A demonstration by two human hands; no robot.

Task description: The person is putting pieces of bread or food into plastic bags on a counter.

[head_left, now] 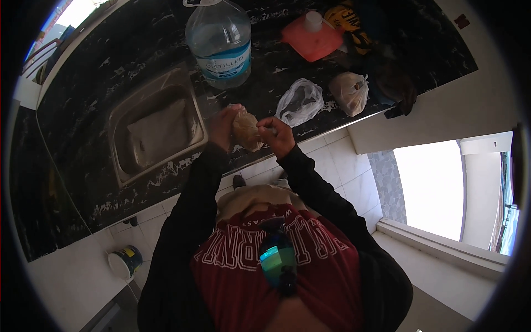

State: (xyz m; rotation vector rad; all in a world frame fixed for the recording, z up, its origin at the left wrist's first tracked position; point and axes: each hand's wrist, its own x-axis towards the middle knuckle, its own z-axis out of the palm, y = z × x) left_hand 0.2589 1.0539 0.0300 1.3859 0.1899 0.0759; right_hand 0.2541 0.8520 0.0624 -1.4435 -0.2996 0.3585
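My left hand (223, 126) is closed around the left side of a small plastic bag (246, 130) with tan contents, near the counter's front edge. At the bag's right side, my right hand (280, 137) has its thumb and fingers pinched together on a bit of the plastic. What exactly the bag contains cannot be made out. A crumpled clear plastic bag (300, 102) lies just beyond my right hand. Further right sits a second tied plastic bag (349, 93), full and rounded, with similar tan contents.
Left of my hands, a steel sink (157, 130) is set into the black marbled counter (77, 138). A large water bottle (219, 47) stands behind my hands. Toward the back right are a pink jug (313, 37) with a white cap, a yellow-and-black bag (347, 21) and dark items. A bucket (125, 262) stands on the floor.
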